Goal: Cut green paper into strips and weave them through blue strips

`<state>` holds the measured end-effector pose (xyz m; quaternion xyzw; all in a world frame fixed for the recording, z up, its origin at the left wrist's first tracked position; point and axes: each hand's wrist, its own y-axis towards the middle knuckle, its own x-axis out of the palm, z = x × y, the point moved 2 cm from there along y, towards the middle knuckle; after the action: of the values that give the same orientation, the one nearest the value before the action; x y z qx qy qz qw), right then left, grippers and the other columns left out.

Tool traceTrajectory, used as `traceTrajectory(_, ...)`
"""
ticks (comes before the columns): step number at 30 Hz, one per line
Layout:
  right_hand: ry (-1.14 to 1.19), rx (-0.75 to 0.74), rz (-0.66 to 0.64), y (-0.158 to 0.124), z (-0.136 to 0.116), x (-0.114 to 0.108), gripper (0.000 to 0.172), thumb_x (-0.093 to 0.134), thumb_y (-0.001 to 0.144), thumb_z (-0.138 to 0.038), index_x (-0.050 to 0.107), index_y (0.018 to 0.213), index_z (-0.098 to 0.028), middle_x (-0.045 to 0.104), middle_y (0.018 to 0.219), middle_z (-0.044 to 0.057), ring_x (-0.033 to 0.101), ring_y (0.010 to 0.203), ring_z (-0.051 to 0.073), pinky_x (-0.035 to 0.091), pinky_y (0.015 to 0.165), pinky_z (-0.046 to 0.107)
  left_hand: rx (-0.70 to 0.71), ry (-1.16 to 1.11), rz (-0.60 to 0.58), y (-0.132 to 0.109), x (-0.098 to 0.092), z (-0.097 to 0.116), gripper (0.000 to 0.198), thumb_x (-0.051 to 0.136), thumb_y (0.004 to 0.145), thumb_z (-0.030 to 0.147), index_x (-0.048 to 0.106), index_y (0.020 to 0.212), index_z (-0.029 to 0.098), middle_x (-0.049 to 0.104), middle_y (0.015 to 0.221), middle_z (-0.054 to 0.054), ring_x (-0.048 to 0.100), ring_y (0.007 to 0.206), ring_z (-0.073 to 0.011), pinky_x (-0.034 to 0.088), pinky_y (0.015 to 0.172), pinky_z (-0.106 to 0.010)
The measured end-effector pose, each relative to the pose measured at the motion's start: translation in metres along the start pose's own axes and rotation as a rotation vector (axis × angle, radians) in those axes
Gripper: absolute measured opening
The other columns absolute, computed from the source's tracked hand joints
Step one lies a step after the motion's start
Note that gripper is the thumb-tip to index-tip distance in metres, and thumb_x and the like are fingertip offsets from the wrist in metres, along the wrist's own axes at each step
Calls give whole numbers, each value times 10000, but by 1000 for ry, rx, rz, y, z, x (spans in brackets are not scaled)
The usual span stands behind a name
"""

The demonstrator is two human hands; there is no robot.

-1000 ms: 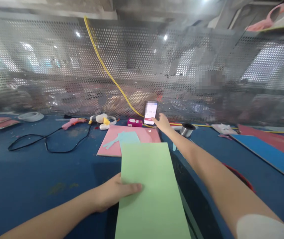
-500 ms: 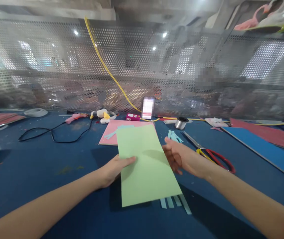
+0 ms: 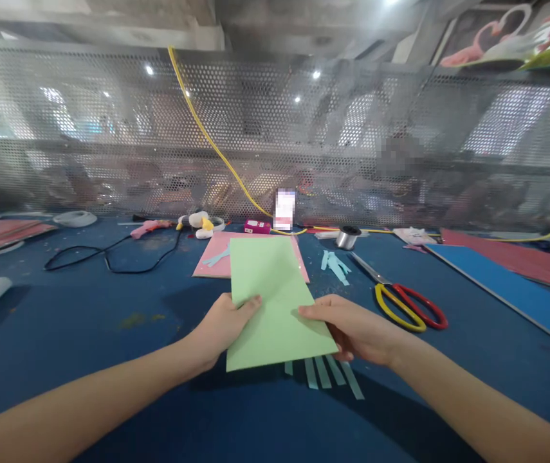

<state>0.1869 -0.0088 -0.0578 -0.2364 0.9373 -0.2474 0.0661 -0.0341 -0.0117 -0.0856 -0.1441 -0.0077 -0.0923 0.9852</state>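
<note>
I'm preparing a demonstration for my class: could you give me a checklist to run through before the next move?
1. Left hand grips the green sheet: ok, thumb on top near the left edge.
2. Right hand grips it: ok, thumb on top near the right edge.
3. Scissors set down: ok, lying on the table.
4. Nothing showing below the sheet's near edge: not ok, pale blue strips stick out.
5. Sheet's underside unmarked: cannot tell, hidden.

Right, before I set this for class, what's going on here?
The left hand and right hand hold a light green paper sheet by opposite sides. Pale blue strips show past its near edge; whether they're attached is unclear. Red-and-yellow-handled scissors lie untouched on the blue table, off to the right.
</note>
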Motion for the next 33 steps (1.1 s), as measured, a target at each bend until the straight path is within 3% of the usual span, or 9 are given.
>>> traceTrajectory(6, 42, -59, 62, 6, 11, -2, 426, 732, 777, -511, 599, 598, -147, 513, 425, -30, 401, 322, 58, 254, 266, 155, -65, -12, -115, -9, 1, -13, 619, 860, 648, 492, 675, 1130, 150, 750, 1084, -140, 731, 924, -325, 599, 767, -419)
traceTrajectory(14, 26, -195, 188, 1, 23, -18, 448, 758, 746, -551, 601, 604, -156, 451, 415, -53, 373, 350, 62, 262, 298, 172, -86, 4, -276, -20, 7, -15, 564, 851, 686, 433, 657, 1151, 178, 747, 1101, -114, 728, 944, -289, 594, 793, -383)
traceTrajectory(17, 66, -250, 209, -1, 24, -16, 443, 752, 747, -567, 653, 672, -142, 515, 460, -33, 407, 363, 66, 269, 315, 182, -83, 61, -276, -22, 10, -20, 564, 826, 709, 475, 641, 1150, 175, 762, 933, -79, 709, 675, -190, 571, 601, -285)
traceTrajectory(19, 121, -273, 233, -2, 25, -14, 432, 754, 746, -562, 693, 759, -135, 614, 559, 2, 477, 402, 81, 300, 334, 190, -81, 117, -319, -25, 13, -26, 587, 791, 728, 535, 624, 1150, 163, 721, 742, -29, 562, 438, -106, 452, 423, -217)
traceTrajectory(23, 180, -265, 271, -10, 21, -21, 389, 768, 754, -513, 727, 872, -144, 717, 717, 51, 614, 534, 133, 442, 453, 219, -23, 76, -622, -29, 16, -26, 757, 523, 786, 792, 635, 1105, 115, 685, 692, -61, 500, 391, -93, 317, 371, -202)
traceTrajectory(25, 158, -253, 223, -19, 14, -30, 371, 776, 756, -498, 735, 876, -150, 730, 740, 60, 650, 596, 152, 490, 529, 236, 31, 23, -662, -25, 9, -11, 962, 201, 799, 887, 619, 1188, 112, 714, 780, -114, 563, 448, -135, 309, 381, -219)
traceTrajectory(27, 76, -231, 136, -30, 2, -37, 379, 778, 750, -515, 740, 858, -154, 737, 774, 65, 658, 630, 153, 496, 555, 233, 149, 12, -495, -18, -3, 17, 927, 98, 862, 818, 572, 1287, 144, 730, 964, -138, 641, 623, -185, 370, 438, -239)
traceTrajectory(30, -232, -223, -41, -46, -23, -39, 425, 735, 780, -560, 732, 779, -135, 703, 735, 52, 598, 592, 120, 463, 549, 218, 407, 210, -282, -15, -11, 70, 653, 283, 958, 646, 554, 1307, 165, 658, 1257, -140, 627, 1081, -254, 496, 826, -333)
traceTrajectory(33, -599, -172, -139, -54, -50, -27, 442, 673, 829, -570, 710, 759, -136, 594, 620, 0, 469, 522, 85, 362, 478, 200, 618, 674, -271, -25, 6, 109, 502, 553, 894, 517, 577, 1299, 222, 617, 1335, -90, 583, 1176, -261, 456, 939, -352)
